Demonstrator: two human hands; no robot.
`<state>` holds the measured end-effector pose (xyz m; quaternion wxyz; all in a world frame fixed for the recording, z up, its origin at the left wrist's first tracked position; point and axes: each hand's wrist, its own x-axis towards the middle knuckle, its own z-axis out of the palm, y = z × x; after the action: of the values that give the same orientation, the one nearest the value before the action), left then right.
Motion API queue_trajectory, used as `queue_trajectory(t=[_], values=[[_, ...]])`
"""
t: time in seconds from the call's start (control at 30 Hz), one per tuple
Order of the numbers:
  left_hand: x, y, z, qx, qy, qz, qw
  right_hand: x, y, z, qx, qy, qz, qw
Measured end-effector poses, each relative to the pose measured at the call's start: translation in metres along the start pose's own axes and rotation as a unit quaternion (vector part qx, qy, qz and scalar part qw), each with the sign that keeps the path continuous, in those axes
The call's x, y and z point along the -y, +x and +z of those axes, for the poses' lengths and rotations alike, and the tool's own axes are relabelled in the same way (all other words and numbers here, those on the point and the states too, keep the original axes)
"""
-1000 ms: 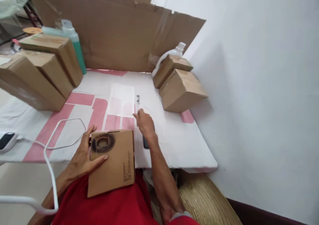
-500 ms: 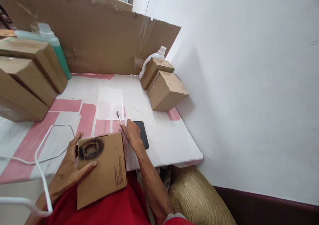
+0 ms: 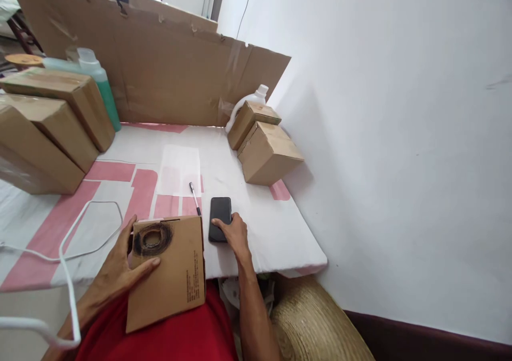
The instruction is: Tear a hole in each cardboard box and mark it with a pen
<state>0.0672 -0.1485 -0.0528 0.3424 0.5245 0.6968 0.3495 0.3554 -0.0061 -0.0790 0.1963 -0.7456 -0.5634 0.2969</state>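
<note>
- Since half a second ago: right hand (image 3: 236, 234) shifted off the pen (image 3: 194, 197) and onto the black phone (image 3: 220, 218), which now lies straighter, long side running away from the table edge.
- Right fingers loosely curled, fingertips resting on the near end of the phone; touching, not clasped round it.
- Pen lying free on the white and pink tabletop (image 3: 260, 217), just left of the phone, near a pale sheet of paper (image 3: 179, 162).
- Left hand (image 3: 120, 267) spread open, flat against the left side of a flat cardboard box (image 3: 170, 270); thumb along the lower face, fingers at the top left corner, steadying rather than clenching.
- Box tilted, upper edge leaning on the table edge, lower part resting on the red-clad lap; dark scribbled ring on its upper left, small print down its right side.
- White cable (image 3: 72, 254) looping over the table left of that hand.
- Further out: stacked long cardboard boxes (image 3: 52, 126) at far left with a green bottle (image 3: 100, 83) behind; two smaller boxes (image 3: 266, 145) at right, leaning before a white jug (image 3: 250, 97).
- Cardboard screen (image 3: 160, 67) standing along the back; white wall (image 3: 400, 137) at right; woven straw item (image 3: 320, 323) below the table.
</note>
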Motion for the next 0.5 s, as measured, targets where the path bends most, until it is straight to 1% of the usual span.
queue_trajectory(t=[0.13, 0.2, 0.23, 0.27, 0.3, 0.37, 0.4, 0.43, 0.5], values=[[0.0, 0.0, 0.0, -0.002, -0.003, -0.003, 1.0, -0.01, -0.006, -0.001, 0.014, 0.127, -0.026, 0.991], [0.002, 0.001, 0.0, 0.0, 0.0, -0.003, 1.0, -0.014, -0.015, -0.01, 0.015, 0.185, -0.026, 0.982], [0.003, 0.001, 0.0, -0.001, 0.002, -0.002, 1.0, -0.014, -0.021, -0.017, 0.026, 0.235, -0.021, 0.971], [0.003, 0.001, 0.0, 0.0, 0.003, -0.002, 1.0, -0.013, -0.028, -0.025, 0.047, 0.304, -0.012, 0.951], [0.004, 0.002, 0.0, 0.002, 0.003, -0.002, 1.0, -0.01, -0.037, -0.035, 0.077, 0.384, 0.0, 0.92], [0.004, 0.002, 0.001, 0.006, 0.003, -0.003, 1.0, 0.0, -0.058, -0.052, 0.169, 0.525, 0.028, 0.833], [0.004, 0.003, 0.002, 0.008, 0.001, -0.003, 1.0, 0.008, -0.07, -0.059, 0.221, 0.569, 0.038, 0.792], [0.003, 0.003, 0.003, 0.009, 0.0, -0.001, 1.0, 0.016, -0.082, -0.062, 0.271, 0.589, 0.044, 0.76], [0.002, 0.002, 0.004, 0.005, -0.002, 0.01, 1.0, 0.034, -0.106, -0.06, 0.364, 0.611, 0.054, 0.701]])
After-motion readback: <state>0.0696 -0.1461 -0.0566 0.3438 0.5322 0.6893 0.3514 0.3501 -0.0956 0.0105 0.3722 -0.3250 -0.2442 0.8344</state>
